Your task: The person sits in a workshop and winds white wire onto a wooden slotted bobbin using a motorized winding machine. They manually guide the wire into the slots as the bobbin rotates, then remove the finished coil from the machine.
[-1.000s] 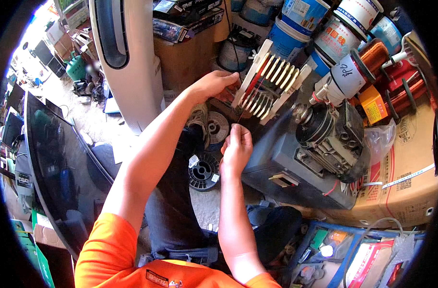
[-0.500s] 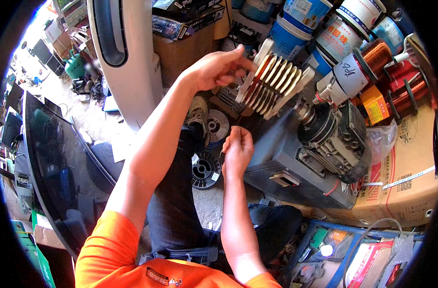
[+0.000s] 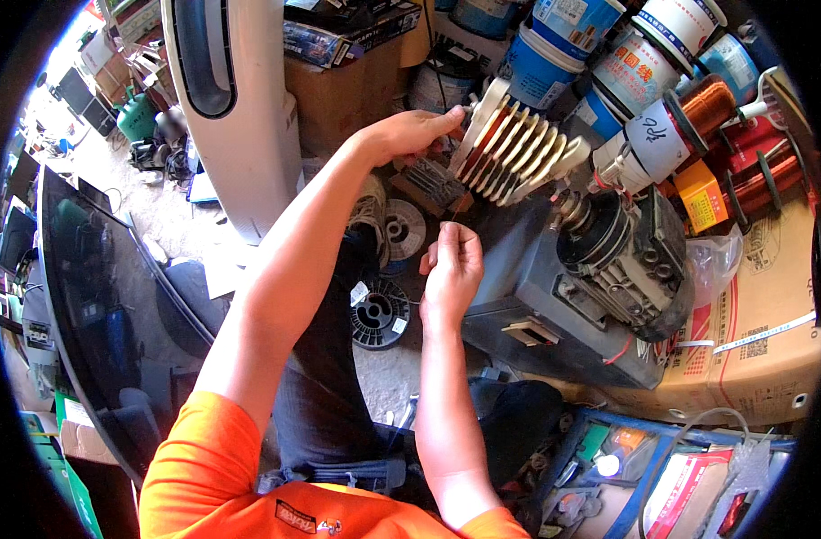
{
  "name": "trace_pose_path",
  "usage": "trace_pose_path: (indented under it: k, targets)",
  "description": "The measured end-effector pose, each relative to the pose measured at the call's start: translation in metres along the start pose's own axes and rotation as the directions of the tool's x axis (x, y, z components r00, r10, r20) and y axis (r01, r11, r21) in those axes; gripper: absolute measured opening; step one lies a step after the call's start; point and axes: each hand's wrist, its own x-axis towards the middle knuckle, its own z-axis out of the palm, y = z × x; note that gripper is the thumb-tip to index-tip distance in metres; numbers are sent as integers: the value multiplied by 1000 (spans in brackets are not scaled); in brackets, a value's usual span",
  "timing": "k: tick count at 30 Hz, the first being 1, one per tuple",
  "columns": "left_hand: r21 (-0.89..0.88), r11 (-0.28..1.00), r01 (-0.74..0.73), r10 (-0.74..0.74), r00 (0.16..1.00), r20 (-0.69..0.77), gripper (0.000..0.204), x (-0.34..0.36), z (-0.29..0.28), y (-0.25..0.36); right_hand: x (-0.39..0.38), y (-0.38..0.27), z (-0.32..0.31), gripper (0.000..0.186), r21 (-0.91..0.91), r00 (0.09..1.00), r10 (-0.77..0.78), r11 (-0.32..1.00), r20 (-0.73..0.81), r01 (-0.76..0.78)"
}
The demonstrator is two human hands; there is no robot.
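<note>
A cream slotted winding former (image 3: 516, 142) sits on the shaft of a grey winding machine (image 3: 579, 269). My left hand (image 3: 408, 133) reaches up and touches the former's left edge with its fingertips. My right hand (image 3: 452, 267) is lower, in front of the machine, with thumb and fingers pinched together on a thin copper wire that is barely visible. A dark motor (image 3: 628, 256) is mounted on the machine's right side.
Copper wire spools (image 3: 709, 103) and blue-and-white buckets (image 3: 560, 36) crowd the back right. A tall white appliance (image 3: 232, 108) stands at the left, cardboard boxes (image 3: 759, 346) at the right. Empty reels (image 3: 380, 312) lie on the floor by my legs. A blue tray (image 3: 644, 467) holds parts.
The winding former has turned further, its slats now tilted flatter. My left hand moved along its left edge, and my right hand rose slightly with the wire.
</note>
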Motion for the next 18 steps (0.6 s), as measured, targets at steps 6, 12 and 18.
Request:
trace_pose_path:
  k: [6, 12, 18]
  targets:
    - [-8, 995, 102, -102, 993, 57, 75, -19, -7, 11, 2, 6, -2, 13, 7, 999, 42, 999, 1, -42]
    - [-578, 813, 69, 108, 958, 267, 76, -18, -14, 14, -1, 2, 0, 14, -44, 1000, 25, 999, -17, -26]
    - [-320, 931, -177, 194, 981, 23, 59, -13, 1, 29, 2, 9, -5, 13, -36, 998, 61, 997, -24, -62]
